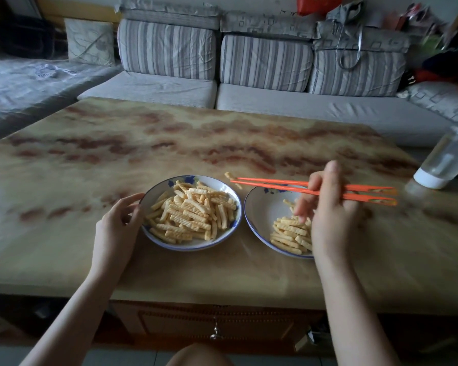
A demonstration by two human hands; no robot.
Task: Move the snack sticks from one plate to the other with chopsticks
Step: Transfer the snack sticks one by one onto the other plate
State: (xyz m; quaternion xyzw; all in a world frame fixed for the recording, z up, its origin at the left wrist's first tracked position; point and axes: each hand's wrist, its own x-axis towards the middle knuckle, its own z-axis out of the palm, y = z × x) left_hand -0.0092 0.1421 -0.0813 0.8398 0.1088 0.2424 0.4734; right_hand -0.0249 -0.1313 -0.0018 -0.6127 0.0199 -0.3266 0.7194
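Marbled table [169, 133], left plate [196, 243], right plate [262, 212], bottle [447, 157]

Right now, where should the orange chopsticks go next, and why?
Probably swing the orange plastic chopsticks rightward and lower their tips over the right blue-rimmed white plate, then release. The right hand holds them with one ridged yellow snack stick apparently pinched at the tips, beyond both plates' rims, above the marbled table. That plate has the smaller pile; the left blue-rimmed white plate is heaped.

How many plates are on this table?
2: the fuller plate held by the left hand, and a second plate to its right, partly hidden by the right hand holding chopsticks.
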